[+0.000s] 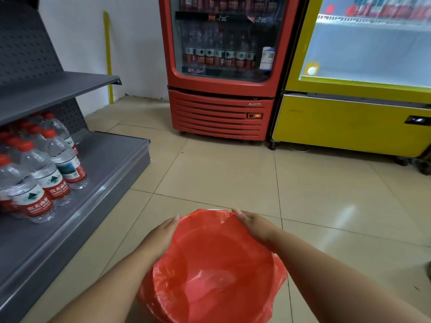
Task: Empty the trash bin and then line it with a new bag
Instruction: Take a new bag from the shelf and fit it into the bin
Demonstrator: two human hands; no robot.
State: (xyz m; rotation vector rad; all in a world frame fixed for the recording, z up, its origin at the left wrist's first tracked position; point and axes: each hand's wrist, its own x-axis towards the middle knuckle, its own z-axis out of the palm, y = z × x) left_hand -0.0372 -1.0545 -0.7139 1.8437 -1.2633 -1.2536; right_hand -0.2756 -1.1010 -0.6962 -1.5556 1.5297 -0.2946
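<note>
A thin red plastic bag (210, 271) lines a round bin on the tiled floor at the bottom centre; its edge is folded over the rim, and a sliver of the white bin rim (213, 209) shows at the far side. The bag's inside looks empty. My left hand (161, 238) lies flat against the bag on the bin's left rim. My right hand (254, 226) presses the bag at the far right rim, fingers curled over the edge. The bin's body is hidden by the bag.
A grey shop shelf (109, 164) with several red-capped water bottles (44, 173) stands at the left. A red drinks fridge (221, 94) and a yellow display fridge (349, 122) stand ahead against the wall. Beige tiled floor (233, 173) lies between them and the bin.
</note>
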